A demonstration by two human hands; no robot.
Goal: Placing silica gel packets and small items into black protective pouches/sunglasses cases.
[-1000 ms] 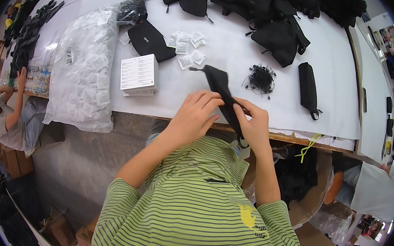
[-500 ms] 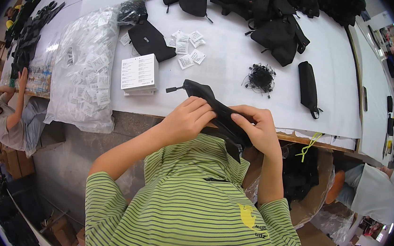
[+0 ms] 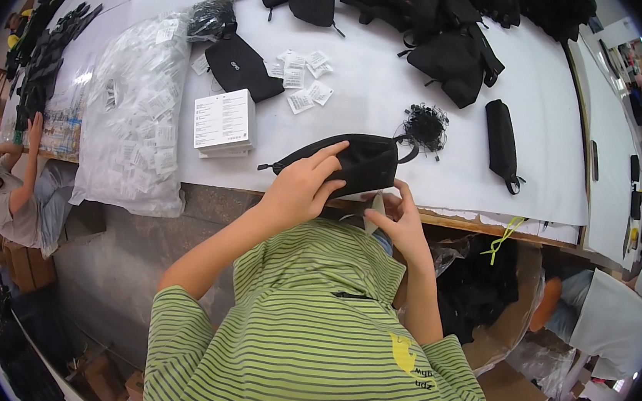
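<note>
A black zip pouch (image 3: 367,162) is held tilted over the table's near edge, a zipper pull at its left end and a small loop at its right. My left hand (image 3: 303,185) is closed on its left part, fingers over the top and thumb below. Just under the pouch's lower right side, my right hand (image 3: 402,222) pinches a small pale grey-white piece (image 3: 374,209). Whether that piece is a label, a sachet or part of the pouch, I cannot tell. Ahead of the pouch lies a tangled bunch of thin black tag strings (image 3: 424,128).
Left of the pouch are a stack of white printed cards (image 3: 223,120) and a clear bag of small white sachets (image 3: 136,113). Loose sachets (image 3: 295,72) lie farther back. Black pouches (image 3: 454,59) are heaped at the back; another (image 3: 501,144) lies right. A co-worker (image 3: 16,194) sits far left.
The pouch has turned from narrow to broadside, its loop end now pointing right. My right hand has come off its top and moved down and left, where it now pinches the pale piece.
</note>
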